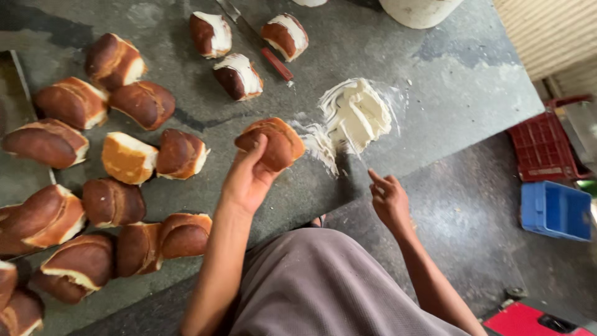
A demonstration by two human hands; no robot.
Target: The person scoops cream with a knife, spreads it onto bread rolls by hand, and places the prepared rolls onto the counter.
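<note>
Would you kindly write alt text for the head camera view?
A person's left hand holds a brown bun over a grey stone counter, beside a mound of white butter. The right hand is empty. More buns and a knife lie around.

Brown buns (pixel 127 158) are lying scattered on the grey stone tabletop (pixel 448 81), beside a butter mound (pixel 357 115) and knife (pixel 261 46).

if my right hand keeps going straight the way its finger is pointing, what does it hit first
Probably the white cream smear at the counter's edge, with the big mound of cream just beyond it. The right hand points its forefinger up and left toward them. Depth is unclear, so the finger may be above the stone counter, not level with it.
</note>
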